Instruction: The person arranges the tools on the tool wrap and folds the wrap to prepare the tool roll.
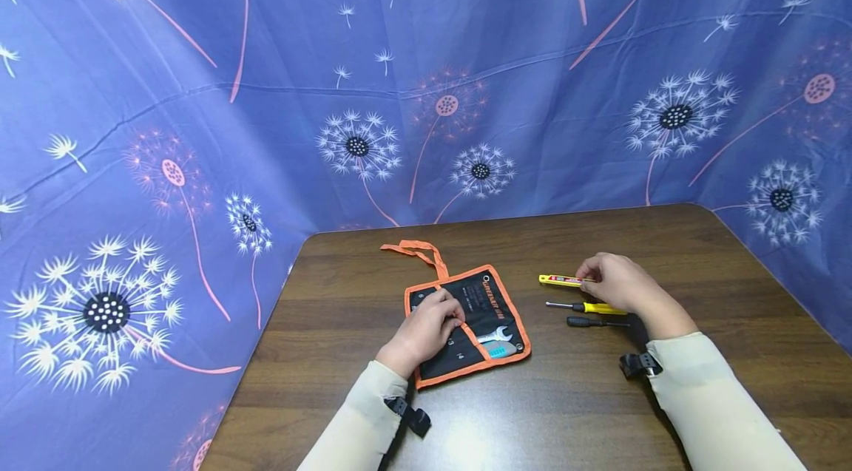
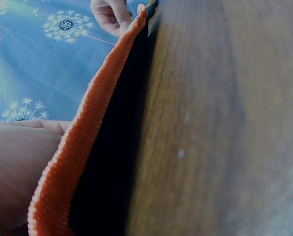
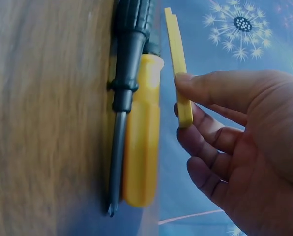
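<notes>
My left hand (image 1: 431, 327) rests over a black tool pouch (image 1: 439, 361) with orange trim, its thumb and fingertips pinching the pocket's orange edge. In the pouch's pocket, an open-end wrench (image 1: 498, 336) and a grey-and-turquoise tool (image 1: 499, 350) peek out. My right hand (image 1: 622, 282) pinches a slim, flat yellow bar (image 3: 180, 64) with a red-and-white label, between thumb and fingers. Close beside that hand lie a yellow-handled screwdriver (image 1: 599, 308) and a black-handled screwdriver (image 1: 589, 322). The right wrist view shows the bar raised beside them.
Everything lies on a brown wooden table (image 1: 319, 382). An orange tie strap (image 1: 422, 253) trails from the pouch's far edge. Behind the table hangs a blue dandelion-print cloth (image 1: 299, 123), also covering the left side.
</notes>
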`<state>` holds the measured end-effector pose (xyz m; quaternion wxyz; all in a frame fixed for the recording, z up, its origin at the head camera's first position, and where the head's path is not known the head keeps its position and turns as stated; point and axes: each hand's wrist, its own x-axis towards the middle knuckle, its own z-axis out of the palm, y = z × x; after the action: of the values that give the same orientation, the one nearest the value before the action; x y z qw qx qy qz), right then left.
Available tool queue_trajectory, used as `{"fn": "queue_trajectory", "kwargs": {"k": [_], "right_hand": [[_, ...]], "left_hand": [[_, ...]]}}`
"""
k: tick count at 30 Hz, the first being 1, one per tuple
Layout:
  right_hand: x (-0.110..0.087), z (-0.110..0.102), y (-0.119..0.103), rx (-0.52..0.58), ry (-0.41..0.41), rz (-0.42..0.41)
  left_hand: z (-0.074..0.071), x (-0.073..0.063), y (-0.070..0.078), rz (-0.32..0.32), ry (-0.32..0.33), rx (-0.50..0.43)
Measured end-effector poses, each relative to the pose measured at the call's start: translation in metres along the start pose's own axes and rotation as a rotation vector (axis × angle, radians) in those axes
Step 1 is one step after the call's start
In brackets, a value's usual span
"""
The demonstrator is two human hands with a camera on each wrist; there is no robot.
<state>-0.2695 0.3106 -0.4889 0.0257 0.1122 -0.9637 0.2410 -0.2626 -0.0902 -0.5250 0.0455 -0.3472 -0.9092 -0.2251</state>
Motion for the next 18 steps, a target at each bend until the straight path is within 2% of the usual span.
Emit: {"fn": "queue_trajectory", "kwargs": {"k": [18], "right_hand": [[0.002, 0.005, -0.029, 0.08, 0.066, -0.133]], "left_hand": [[0.0, 0.0, -0.001, 0.012, 0.0, -0.003]]}}
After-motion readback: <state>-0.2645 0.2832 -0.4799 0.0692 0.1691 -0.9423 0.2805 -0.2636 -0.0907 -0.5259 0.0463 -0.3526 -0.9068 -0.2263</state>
